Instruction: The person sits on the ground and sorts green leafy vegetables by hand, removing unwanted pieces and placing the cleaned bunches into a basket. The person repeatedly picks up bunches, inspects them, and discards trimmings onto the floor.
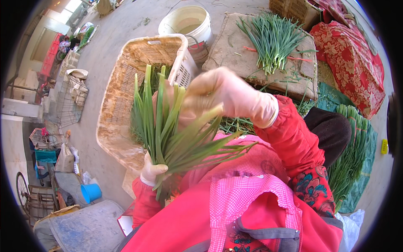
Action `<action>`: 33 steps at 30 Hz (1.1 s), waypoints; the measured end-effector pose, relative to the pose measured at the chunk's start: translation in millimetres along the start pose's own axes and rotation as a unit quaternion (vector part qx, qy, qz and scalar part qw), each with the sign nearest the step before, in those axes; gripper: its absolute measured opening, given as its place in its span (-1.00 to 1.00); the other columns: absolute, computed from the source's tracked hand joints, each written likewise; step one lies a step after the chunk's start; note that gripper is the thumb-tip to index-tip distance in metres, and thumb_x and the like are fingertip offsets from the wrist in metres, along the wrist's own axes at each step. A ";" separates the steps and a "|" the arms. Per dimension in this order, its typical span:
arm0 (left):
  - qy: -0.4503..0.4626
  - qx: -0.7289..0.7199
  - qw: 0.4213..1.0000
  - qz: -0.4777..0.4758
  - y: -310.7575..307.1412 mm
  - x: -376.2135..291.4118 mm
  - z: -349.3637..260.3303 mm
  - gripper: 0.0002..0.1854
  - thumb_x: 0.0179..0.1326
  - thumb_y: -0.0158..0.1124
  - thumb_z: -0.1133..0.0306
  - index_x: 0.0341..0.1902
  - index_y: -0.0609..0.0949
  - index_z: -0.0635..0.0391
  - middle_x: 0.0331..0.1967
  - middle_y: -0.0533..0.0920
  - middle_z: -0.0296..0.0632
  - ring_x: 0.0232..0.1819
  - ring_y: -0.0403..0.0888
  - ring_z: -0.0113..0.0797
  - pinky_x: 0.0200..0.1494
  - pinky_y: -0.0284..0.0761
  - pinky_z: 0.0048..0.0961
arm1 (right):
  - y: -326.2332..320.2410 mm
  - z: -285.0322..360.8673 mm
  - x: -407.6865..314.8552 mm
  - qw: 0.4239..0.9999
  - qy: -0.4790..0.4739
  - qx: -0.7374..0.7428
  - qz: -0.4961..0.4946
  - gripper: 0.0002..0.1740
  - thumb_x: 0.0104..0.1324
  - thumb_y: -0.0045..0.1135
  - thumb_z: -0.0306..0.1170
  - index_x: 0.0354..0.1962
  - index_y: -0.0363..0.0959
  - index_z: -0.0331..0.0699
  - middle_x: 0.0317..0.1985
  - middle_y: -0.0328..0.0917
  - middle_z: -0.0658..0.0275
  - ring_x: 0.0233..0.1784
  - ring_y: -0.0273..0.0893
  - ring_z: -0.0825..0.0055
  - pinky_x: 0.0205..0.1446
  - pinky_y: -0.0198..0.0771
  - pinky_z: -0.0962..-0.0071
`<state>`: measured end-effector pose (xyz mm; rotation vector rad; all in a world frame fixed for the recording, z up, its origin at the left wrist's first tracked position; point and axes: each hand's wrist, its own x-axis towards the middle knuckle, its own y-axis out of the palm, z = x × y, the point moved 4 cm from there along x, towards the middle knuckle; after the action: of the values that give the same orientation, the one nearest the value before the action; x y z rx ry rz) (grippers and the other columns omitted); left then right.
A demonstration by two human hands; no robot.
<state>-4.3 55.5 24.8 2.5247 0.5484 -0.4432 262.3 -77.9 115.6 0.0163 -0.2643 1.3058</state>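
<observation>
My left hand (152, 170), in a pale glove, is shut around the lower part of a bunch of green garlic-chive-like stalks (157, 132). Their cut, paler ends point away from me, and some blurred leaves fan to the right. Above the fan is my gloved right hand (217, 91), fingers curled and blurred by motion. One pale stalk end lies just under its palm; whether the fingers grip anything cannot be made out. A dirty white plastic crate (115, 104) with greens inside stands beyond the bunch. Loose leaves (237, 124) lie beyond my lap.
A white bucket (201, 34) stands behind the crate. On a burlap-covered platform (220, 53) rest a pile of chives (274, 37) and red ties (299, 59). Tied chives (346, 157) lie at right on a green sheet (365, 186). A blue bucket (91, 192) is at left.
</observation>
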 end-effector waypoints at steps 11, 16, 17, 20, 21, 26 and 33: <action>0.016 -0.025 1.000 0.000 -4.2 1.0 3.9 -0.24 -0.23 0.47 0.44 0.14 0.36 0.27 -0.23 0.58 -0.10 -0.53 0.53 -0.36 -0.65 0.38 -0.53 | 1.8 -13.0 6.3 0.996 0.009 -0.041 0.075 -0.57 0.20 0.27 -0.34 -0.01 0.48 -0.36 -0.23 0.64 0.25 -0.18 0.52 0.62 -0.05 0.45 0.52; -0.013 -0.068 0.997 0.034 -10.6 -3.8 3.2 -0.24 -0.18 0.44 0.36 0.16 0.34 0.27 -0.33 0.54 -0.13 -0.64 0.41 -0.41 -0.74 0.19 -0.57 | -29.3 -31.1 10.9 0.989 0.006 -0.036 -0.141 -0.85 0.24 0.16 -0.55 -0.22 0.53 -0.44 -0.28 0.64 0.22 -0.20 0.57 0.51 -0.07 0.51 0.49; -0.018 -0.071 0.996 0.046 -16.0 -6.5 2.4 -0.25 -0.17 0.43 0.33 0.16 0.34 0.27 -0.34 0.54 -0.12 -0.67 0.39 -0.42 -0.75 0.17 -0.56 | -59.9 -38.3 4.0 0.977 -0.015 -0.034 -0.210 -0.85 0.28 0.13 -0.48 -0.25 0.53 -0.42 -0.30 0.64 0.24 -0.25 0.58 0.54 -0.12 0.51 0.53; -0.006 -0.069 0.995 0.076 -36.0 -16.9 0.8 -0.23 -0.13 0.39 0.20 0.18 0.33 0.27 -0.38 0.54 -0.08 -0.80 0.27 -0.47 -0.81 0.10 -0.54 | -145.0 -80.3 -31.6 0.893 0.057 -0.196 -0.402 -0.80 0.32 0.12 -0.35 -0.31 0.56 -0.34 -0.43 0.62 0.32 -0.41 0.52 0.65 -0.33 0.46 0.60; 0.008 -0.082 0.993 0.088 -41.5 -20.6 0.8 -0.24 -0.12 0.38 0.20 0.17 0.33 0.27 -0.39 0.54 -0.07 -0.82 0.25 -0.48 -0.81 0.10 -0.54 | -154.0 -94.4 -45.9 0.818 0.105 -0.436 -0.360 -0.79 0.28 0.14 -0.32 -0.43 0.55 -0.30 -0.50 0.62 0.23 -0.48 0.57 0.53 -0.36 0.46 0.53; 0.069 -0.164 0.964 0.197 -48.3 -26.5 -0.1 -0.55 -0.05 0.34 0.23 -0.12 0.48 0.24 -0.55 0.51 -0.19 -0.86 0.22 -0.47 -0.79 0.07 -0.55 | -96.6 -158.7 -87.4 0.664 0.290 -0.689 0.011 -0.69 -0.01 0.25 -0.25 -0.31 0.57 -0.22 -0.13 0.56 0.08 -0.12 0.55 0.17 -0.02 0.43 0.22; 0.134 -0.076 0.978 0.139 -39.2 -26.1 -7.1 -0.52 0.08 0.21 0.09 -0.07 0.51 0.26 -0.81 0.37 -0.42 -0.86 0.23 -0.62 -0.79 0.08 -0.65 | -24.4 -48.7 -24.1 0.975 -0.022 -0.183 -0.124 -0.80 0.14 0.26 -0.37 -0.27 0.59 -0.25 -0.34 0.59 0.22 -0.23 0.56 0.36 -0.13 0.46 0.43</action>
<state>-43.5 82.6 25.1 2.4762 0.3023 0.0414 288.8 -99.5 66.8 -0.2283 -0.5204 0.9953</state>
